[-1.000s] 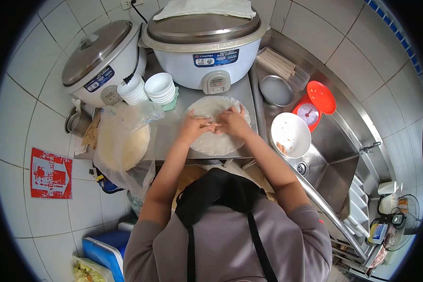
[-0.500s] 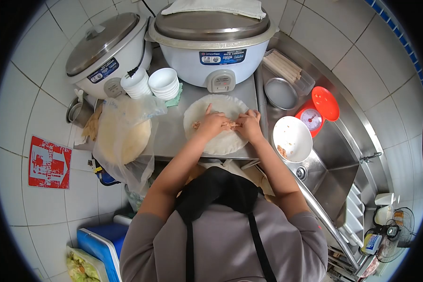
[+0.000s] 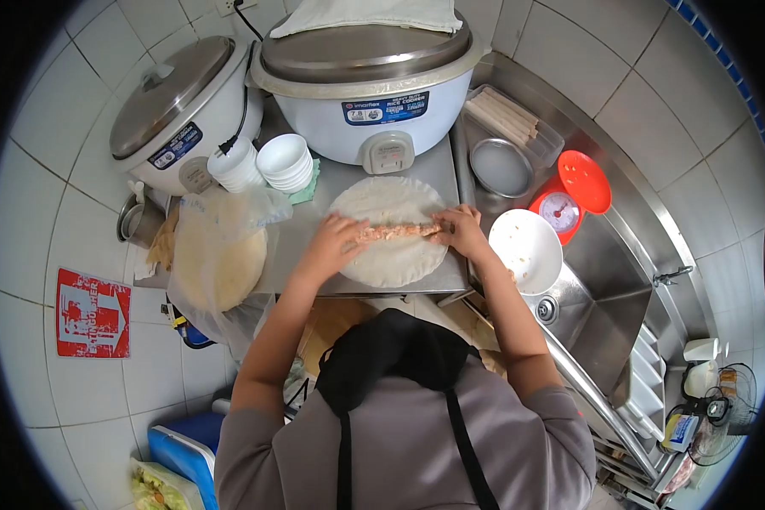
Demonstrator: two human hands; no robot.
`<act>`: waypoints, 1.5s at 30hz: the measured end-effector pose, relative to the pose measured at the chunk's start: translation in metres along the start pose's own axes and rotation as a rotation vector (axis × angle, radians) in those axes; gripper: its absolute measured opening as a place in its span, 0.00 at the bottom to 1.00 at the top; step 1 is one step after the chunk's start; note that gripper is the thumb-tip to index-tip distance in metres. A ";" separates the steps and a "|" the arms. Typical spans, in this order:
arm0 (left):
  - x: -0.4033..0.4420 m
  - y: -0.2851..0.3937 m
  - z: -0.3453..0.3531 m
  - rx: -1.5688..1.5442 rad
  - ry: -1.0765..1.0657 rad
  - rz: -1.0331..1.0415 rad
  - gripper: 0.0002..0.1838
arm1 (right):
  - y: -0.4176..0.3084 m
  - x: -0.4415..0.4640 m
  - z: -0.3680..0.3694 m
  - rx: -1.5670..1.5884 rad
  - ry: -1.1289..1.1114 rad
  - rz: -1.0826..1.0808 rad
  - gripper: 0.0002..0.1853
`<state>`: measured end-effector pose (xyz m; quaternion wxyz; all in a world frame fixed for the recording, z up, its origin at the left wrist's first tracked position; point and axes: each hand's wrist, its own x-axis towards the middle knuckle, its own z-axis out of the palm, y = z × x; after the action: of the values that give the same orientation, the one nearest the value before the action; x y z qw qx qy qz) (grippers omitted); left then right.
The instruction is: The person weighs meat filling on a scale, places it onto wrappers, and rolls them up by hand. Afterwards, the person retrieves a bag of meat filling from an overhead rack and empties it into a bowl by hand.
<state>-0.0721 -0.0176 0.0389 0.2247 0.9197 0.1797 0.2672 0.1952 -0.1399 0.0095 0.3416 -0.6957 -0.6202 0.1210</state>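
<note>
A round, pale wrapper sheet [image 3: 389, 268] lies flat on the steel counter in front of me. Across its middle runs a long strip of pinkish minced filling [image 3: 399, 232]. My left hand [image 3: 336, 245] is at the strip's left end, its fingers and thumb closed in around the filling. At the opposite end, my right hand [image 3: 459, 231] pinches the filling with bent fingers. To the right of that hand stands a white bowl [image 3: 527, 246] with bits of filling stuck inside.
Behind the wrapper stand a large rice cooker [image 3: 370, 110] and stacked white bowls [image 3: 284, 161]. More wrappers in a plastic bag [image 3: 221, 263] lie left. On the right are a round container [image 3: 501, 167], finished-looking rolls [image 3: 501, 116], a red scale [image 3: 561, 211] and a sink [image 3: 608, 314].
My left hand has moved left, away from the wrapper's middle, uncovering the filling, which now shows as one continuous strip. My right hand stays near the right end. The view has shifted slightly.
</note>
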 end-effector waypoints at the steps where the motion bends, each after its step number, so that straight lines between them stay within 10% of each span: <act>1: -0.010 0.004 0.000 0.033 0.028 0.042 0.19 | 0.005 0.001 0.000 -0.054 -0.020 -0.003 0.14; 14: -0.017 0.032 0.037 0.077 -0.149 0.105 0.07 | -0.032 -0.026 -0.031 0.039 -0.274 -0.332 0.18; 21: 0.003 0.036 0.020 -0.032 0.152 0.048 0.08 | -0.038 -0.010 -0.016 -0.063 -0.005 -0.229 0.05; 33: 0.071 -0.084 0.022 0.067 -0.118 -0.390 0.14 | -0.019 0.065 0.028 -0.362 0.367 -0.061 0.10; 45: 0.079 -0.106 0.029 -0.157 -0.191 -0.572 0.21 | -0.083 0.067 0.102 -0.138 -0.194 -0.215 0.10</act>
<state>-0.0155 0.0971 -0.0044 0.3770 0.8326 0.3882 0.1184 0.0835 -0.0435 0.0033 0.2425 -0.6320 -0.7282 0.1078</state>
